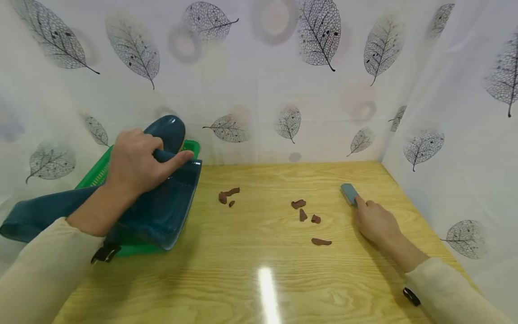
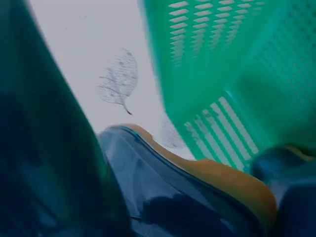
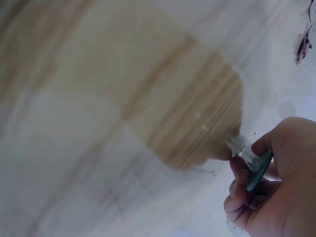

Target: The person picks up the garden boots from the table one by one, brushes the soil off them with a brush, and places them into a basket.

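My left hand [image 1: 135, 159] grips dark blue, glossy rubber boots [image 1: 162, 216] over the green basket [image 1: 93, 175]. A wide, straight-edged part points right, a rounded toe rises beyond the knuckles, and a shaft stretches to the lower left. In the left wrist view a tan sole [image 2: 212, 180] edges one boot. On the right, my right hand [image 1: 376, 222] pinches a small grey-blue brush [image 1: 349, 194] against the wooden table; its pale bristles [image 3: 239, 144] show in the right wrist view. Several brown scraps [image 1: 303, 215] lie just left of this hand.
More brown scraps [image 1: 228, 194] lie left of the table's middle. A white curtain [image 1: 259, 90] with leaf prints hangs along the back and right edges of the wooden table [image 1: 226, 270]. Slotted walls of the basket show close up in the left wrist view.
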Demonstrator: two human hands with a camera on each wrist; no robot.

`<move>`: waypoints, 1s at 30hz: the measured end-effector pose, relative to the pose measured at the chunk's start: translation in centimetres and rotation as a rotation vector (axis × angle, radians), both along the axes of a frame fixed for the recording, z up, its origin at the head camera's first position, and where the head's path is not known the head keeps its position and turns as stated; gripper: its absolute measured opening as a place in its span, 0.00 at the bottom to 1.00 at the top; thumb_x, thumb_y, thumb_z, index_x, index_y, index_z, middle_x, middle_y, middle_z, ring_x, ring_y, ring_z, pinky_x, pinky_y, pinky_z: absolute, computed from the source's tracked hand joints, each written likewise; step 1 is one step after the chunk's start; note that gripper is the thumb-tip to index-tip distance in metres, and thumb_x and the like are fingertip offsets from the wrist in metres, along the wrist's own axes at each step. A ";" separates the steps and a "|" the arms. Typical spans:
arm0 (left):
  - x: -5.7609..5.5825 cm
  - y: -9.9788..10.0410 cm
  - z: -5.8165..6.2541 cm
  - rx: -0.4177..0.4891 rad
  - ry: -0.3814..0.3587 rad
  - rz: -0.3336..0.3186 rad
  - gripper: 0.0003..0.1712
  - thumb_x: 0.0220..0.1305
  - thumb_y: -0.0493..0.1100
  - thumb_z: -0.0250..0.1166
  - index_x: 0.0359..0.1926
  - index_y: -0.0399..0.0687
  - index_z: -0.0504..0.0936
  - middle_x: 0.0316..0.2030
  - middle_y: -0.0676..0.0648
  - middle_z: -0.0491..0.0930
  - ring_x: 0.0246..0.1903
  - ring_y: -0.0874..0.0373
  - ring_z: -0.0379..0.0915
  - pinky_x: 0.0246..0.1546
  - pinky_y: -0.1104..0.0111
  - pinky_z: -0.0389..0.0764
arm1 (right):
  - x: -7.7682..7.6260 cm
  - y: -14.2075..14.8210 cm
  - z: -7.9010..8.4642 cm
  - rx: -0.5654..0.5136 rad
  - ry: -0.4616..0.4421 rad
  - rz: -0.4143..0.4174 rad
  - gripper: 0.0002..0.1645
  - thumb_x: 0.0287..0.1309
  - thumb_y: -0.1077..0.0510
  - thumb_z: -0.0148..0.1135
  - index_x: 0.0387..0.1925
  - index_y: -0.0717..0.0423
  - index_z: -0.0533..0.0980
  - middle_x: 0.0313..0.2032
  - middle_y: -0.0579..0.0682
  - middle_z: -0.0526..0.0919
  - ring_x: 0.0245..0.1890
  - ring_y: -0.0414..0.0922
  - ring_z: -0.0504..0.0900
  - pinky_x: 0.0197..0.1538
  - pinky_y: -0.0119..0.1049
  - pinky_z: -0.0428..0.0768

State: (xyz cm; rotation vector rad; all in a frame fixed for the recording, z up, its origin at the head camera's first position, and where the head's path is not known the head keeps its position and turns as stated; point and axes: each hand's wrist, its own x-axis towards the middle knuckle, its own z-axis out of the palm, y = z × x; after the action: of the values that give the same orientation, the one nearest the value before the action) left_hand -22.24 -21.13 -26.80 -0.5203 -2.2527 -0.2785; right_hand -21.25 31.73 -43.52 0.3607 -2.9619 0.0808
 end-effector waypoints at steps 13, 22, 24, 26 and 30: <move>-1.9 1.2 3.8 0.231 -0.379 0.133 0.45 0.60 0.79 0.53 0.10 0.45 0.65 0.09 0.46 0.62 0.09 0.51 0.63 0.11 0.63 0.61 | -1.4 -0.2 0.6 -0.032 -0.004 -0.008 0.27 0.67 0.63 0.49 0.62 0.77 0.67 0.39 0.71 0.81 0.32 0.63 0.84 0.28 0.52 0.82; -2.0 0.8 1.6 0.232 -0.634 0.252 0.46 0.59 0.82 0.50 0.10 0.46 0.66 0.09 0.49 0.64 0.09 0.54 0.65 0.12 0.65 0.64 | 0.0 -0.7 -0.1 0.002 -0.047 -0.022 0.25 0.67 0.64 0.51 0.61 0.75 0.68 0.37 0.69 0.81 0.32 0.62 0.84 0.29 0.53 0.81; -2.0 0.9 1.9 0.240 -0.634 0.247 0.46 0.59 0.82 0.49 0.10 0.46 0.65 0.09 0.50 0.62 0.10 0.54 0.63 0.14 0.64 0.62 | 0.3 -0.7 -0.1 0.006 -0.041 -0.029 0.25 0.66 0.64 0.51 0.61 0.75 0.68 0.37 0.69 0.81 0.32 0.62 0.84 0.30 0.54 0.81; -1.9 1.1 2.4 0.279 -0.634 0.240 0.47 0.58 0.83 0.49 0.10 0.46 0.70 0.09 0.50 0.62 0.12 0.53 0.63 0.14 0.64 0.61 | 0.4 -0.6 -0.1 0.007 -0.032 -0.034 0.25 0.66 0.64 0.51 0.61 0.75 0.68 0.37 0.70 0.81 0.33 0.63 0.84 0.31 0.54 0.81; -1.7 1.3 3.7 0.374 -0.681 0.210 0.46 0.57 0.83 0.50 0.20 0.46 0.86 0.12 0.51 0.70 0.16 0.53 0.68 0.18 0.62 0.64 | 0.2 -0.2 0.2 0.018 -0.014 -0.036 0.25 0.66 0.64 0.51 0.61 0.75 0.68 0.39 0.71 0.81 0.34 0.64 0.84 0.31 0.55 0.82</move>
State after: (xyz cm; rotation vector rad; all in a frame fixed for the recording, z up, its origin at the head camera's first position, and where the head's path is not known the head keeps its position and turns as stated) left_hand -23.99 -19.87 -23.14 0.0301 -2.7776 -0.8499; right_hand -21.05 31.56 -43.34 0.3106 -2.9830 0.0531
